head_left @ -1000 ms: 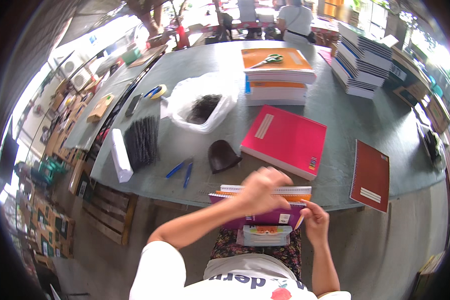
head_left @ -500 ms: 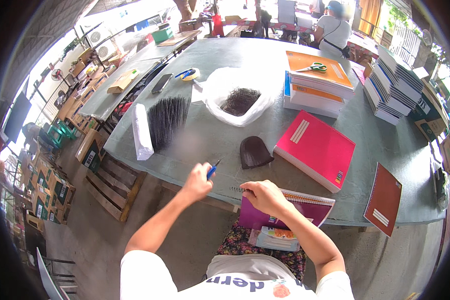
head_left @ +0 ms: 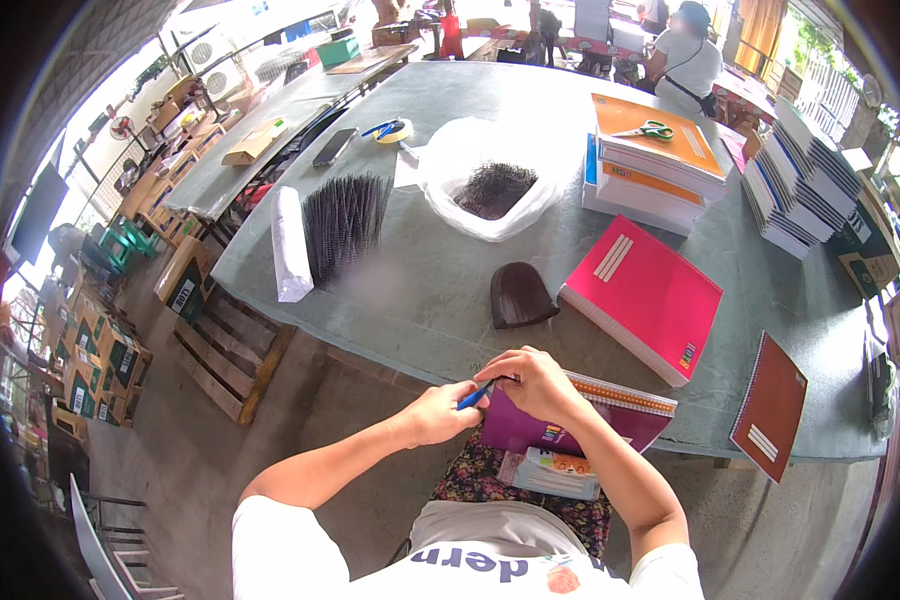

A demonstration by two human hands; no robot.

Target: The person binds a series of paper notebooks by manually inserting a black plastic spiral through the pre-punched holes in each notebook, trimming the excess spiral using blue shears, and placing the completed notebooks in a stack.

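Observation:
My left hand [head_left: 440, 412] is closed around a small blue-handled tool [head_left: 475, 396]; the grip hides what kind it is. Its thin tip meets the fingers of my right hand [head_left: 532, 383]. That hand pinches the left end of a purple spiral notebook's binding, where a bit of wire coil [head_left: 476, 367] pokes out. The purple notebook [head_left: 620, 420] leans at the table's near edge above my lap, partly covered by my right hand and forearm. Just beyond my hands sits a dark brown curved cover [head_left: 520, 296].
A pink notebook stack [head_left: 645, 290] and a brown notebook [head_left: 768, 405] lie to the right. Farther back are orange notebooks [head_left: 660, 140] with scissors [head_left: 645, 131] on top, and a white bag [head_left: 490, 225] of dark wire pieces. Black coils [head_left: 345, 225] lie left.
My left hand has moved right with the blue-handled tool, bringing its tip to my right hand at the coil's end. The view has shifted slightly.

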